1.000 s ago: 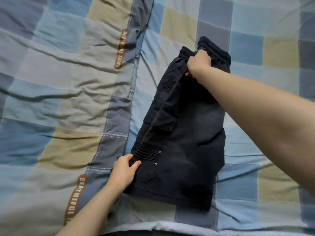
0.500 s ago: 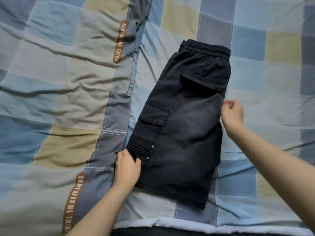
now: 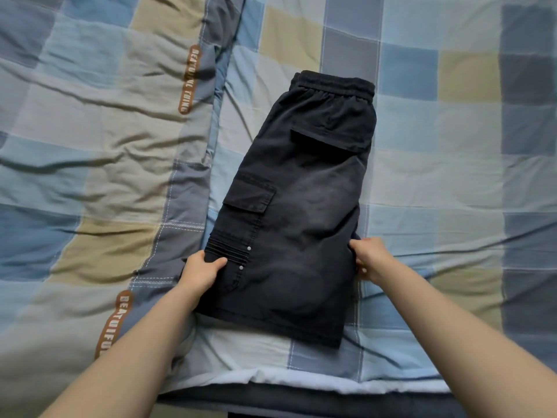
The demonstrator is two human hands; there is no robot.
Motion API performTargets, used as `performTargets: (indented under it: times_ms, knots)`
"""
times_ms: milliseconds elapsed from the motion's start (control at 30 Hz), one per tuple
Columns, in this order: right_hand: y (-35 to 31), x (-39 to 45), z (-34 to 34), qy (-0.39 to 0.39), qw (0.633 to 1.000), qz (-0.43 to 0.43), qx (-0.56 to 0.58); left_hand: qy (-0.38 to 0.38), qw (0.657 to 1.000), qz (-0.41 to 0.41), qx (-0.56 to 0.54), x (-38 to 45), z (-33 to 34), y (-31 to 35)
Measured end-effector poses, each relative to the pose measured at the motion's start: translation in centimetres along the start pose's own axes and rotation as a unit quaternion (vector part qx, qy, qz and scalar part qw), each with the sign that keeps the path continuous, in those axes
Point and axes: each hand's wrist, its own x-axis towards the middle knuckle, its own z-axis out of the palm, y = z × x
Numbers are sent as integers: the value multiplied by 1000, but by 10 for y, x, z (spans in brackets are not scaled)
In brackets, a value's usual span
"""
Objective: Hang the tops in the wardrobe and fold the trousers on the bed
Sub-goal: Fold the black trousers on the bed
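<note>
Shorts: dark grey cargo shorts [image 3: 304, 206] lie flat on the bed, folded in half lengthwise, with the elastic waistband at the far end and the leg hem nearest the person. A flap pocket sits on the left side at mid-length, and a second flap lies nearer the waistband.
Left hand: the left hand [image 3: 202, 270] holds the left edge of the shorts low on the leg, beside the ribbed stitching and two small metal studs. The thumb lies on top of the cloth and the fingers curl under the edge.
Right hand: the right hand [image 3: 371, 257] holds the right edge at about the same height, its fingers curled around the edge of the cloth.
Position to grip: the shorts stretch between the two hands, with most of their length reaching away from both, towards the waistband. The hem lies nearer the person than either hand.
Bed: a quilt [image 3: 90, 164] checked in blue, grey and tan covers it, wrinkled on the left. A grey band with brown lettering runs along the quilt left of the shorts.
Near edge: a white sheet edge [image 3: 301, 378] shows under the quilt, with a dark strip below it.
</note>
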Motion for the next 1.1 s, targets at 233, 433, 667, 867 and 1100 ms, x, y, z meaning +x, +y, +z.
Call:
performTargets:
  times_ms: [233,433,667,867,1100]
  knots:
    - [16,-5,-79,165,928,-152,-299,-93,993,7,-74,-22,-1,-15]
    - [33,4,-135,205,971,-108,-56,-200,972,-41,-116,-58,29,-41]
    - [94,-3,-96,-27,996,24,78,-21,998,-49,-40,-68,67,-76]
    - [115,-19,-55,-148,967,-24,205,-80,992,-24,-93,-78,60,-76]
    - [150,-44,-75,-85,984,-131,87,-160,960,-89,-211,-90,49,-75]
